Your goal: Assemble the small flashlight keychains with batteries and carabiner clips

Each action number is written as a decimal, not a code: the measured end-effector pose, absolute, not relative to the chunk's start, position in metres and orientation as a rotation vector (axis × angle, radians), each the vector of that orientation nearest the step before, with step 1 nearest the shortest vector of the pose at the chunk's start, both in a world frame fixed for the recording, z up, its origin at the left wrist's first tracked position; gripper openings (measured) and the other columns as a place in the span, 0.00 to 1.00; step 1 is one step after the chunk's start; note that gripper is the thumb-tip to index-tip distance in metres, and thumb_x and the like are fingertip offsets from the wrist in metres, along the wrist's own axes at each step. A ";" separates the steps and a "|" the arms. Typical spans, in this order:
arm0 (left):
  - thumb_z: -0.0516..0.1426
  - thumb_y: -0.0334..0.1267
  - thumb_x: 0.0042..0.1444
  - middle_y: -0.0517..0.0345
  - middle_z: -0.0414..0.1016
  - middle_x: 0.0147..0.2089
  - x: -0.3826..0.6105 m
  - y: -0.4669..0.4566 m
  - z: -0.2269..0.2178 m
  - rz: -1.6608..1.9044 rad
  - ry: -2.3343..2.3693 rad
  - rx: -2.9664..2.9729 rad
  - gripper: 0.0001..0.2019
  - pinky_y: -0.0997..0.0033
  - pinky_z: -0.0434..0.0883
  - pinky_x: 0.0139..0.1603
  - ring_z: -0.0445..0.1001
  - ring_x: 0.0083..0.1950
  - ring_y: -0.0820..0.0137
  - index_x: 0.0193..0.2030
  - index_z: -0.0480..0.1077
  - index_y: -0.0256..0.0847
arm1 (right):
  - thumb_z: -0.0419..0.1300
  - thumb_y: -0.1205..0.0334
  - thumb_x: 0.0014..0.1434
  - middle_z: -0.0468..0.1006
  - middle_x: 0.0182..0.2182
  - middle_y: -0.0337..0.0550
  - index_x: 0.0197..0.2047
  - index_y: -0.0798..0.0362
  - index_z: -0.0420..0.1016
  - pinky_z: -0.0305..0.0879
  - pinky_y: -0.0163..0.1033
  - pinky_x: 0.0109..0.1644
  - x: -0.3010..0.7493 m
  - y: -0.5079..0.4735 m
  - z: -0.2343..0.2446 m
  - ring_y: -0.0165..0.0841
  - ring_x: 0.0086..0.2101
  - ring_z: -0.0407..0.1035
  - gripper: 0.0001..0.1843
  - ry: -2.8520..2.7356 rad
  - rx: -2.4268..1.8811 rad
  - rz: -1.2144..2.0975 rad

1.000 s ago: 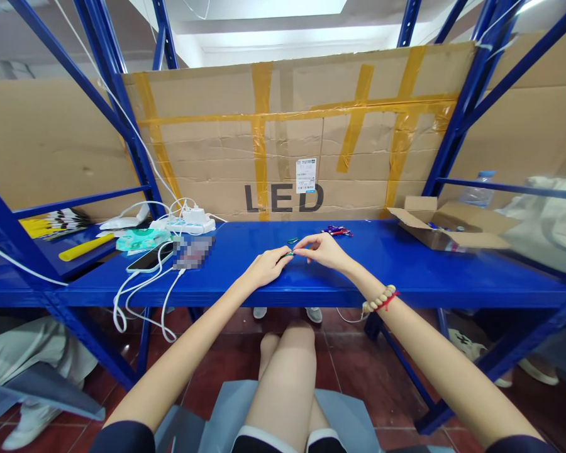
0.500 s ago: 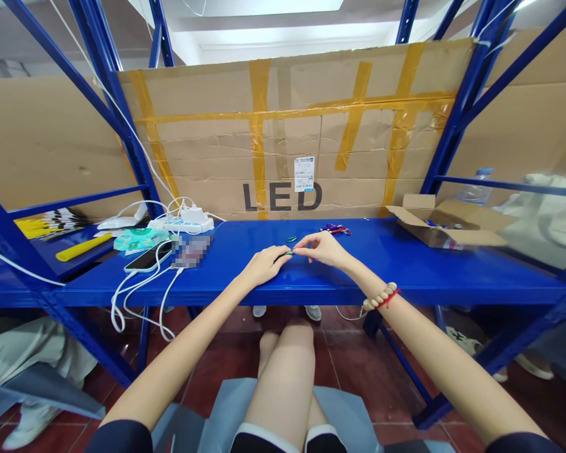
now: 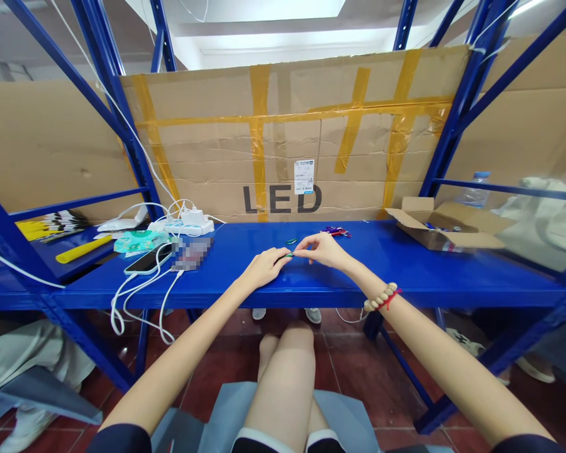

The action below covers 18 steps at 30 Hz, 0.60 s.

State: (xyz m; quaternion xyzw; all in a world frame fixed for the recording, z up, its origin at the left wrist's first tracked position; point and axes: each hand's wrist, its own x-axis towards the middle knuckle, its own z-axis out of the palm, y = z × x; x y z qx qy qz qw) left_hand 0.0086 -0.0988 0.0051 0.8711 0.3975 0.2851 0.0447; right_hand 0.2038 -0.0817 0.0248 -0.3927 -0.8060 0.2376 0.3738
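Note:
My left hand (image 3: 263, 267) rests on the blue tabletop, its fingers closed on a small green carabiner (image 3: 287, 255). At the right end of that carabiner, my right hand (image 3: 324, 249) pinches with thumb and index finger; the fingertips hide whatever small part they grip. Just behind the hands lies another green carabiner (image 3: 291, 241). A little pile of red and purple carabiners (image 3: 336, 231) sits farther back, behind my right hand.
An open cardboard box (image 3: 446, 228) with small items stands at the right. On the left are a phone (image 3: 149, 259) with white cables, a power strip (image 3: 188, 221), a teal packet (image 3: 140, 241) and a yellow stick (image 3: 83, 249). A cardboard panel (image 3: 207, 157) closes the back.
Both hands stay almost in place at the green carabiner, with only slight finger movement. The view has tilted up a little.

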 end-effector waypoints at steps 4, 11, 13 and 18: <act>0.45 0.42 0.62 0.57 0.74 0.38 0.008 -0.098 0.005 0.851 1.216 2.700 0.14 0.71 0.66 0.44 0.71 0.43 0.68 0.45 0.68 0.43 | 0.64 0.48 0.45 0.78 0.27 0.44 0.30 0.57 0.78 0.62 0.32 0.23 0.204 -0.083 0.027 0.26 0.18 0.66 0.19 -2.088 -1.018 0.598; 0.44 0.43 0.62 0.58 0.73 0.37 0.007 -0.097 0.006 0.829 1.211 2.733 0.14 0.71 0.66 0.42 0.71 0.41 0.68 0.44 0.68 0.43 | 0.63 0.47 0.46 0.78 0.27 0.43 0.29 0.56 0.78 0.60 0.32 0.23 0.204 -0.084 0.029 0.26 0.18 0.67 0.19 -2.114 -1.076 0.535; 0.44 0.43 0.62 0.58 0.73 0.38 0.007 -0.096 0.005 0.819 1.213 2.735 0.14 0.71 0.66 0.42 0.71 0.41 0.68 0.44 0.68 0.43 | 0.63 0.47 0.46 0.78 0.27 0.42 0.30 0.56 0.78 0.60 0.32 0.23 0.204 -0.084 0.028 0.26 0.18 0.67 0.19 -2.108 -1.085 0.536; 0.45 0.42 0.62 0.56 0.74 0.40 0.007 -0.095 0.004 0.834 1.198 2.732 0.14 0.71 0.66 0.44 0.71 0.43 0.68 0.45 0.68 0.43 | 0.63 0.47 0.46 0.79 0.27 0.43 0.30 0.56 0.78 0.61 0.32 0.23 0.207 -0.080 0.023 0.27 0.18 0.67 0.19 -2.093 -1.071 0.564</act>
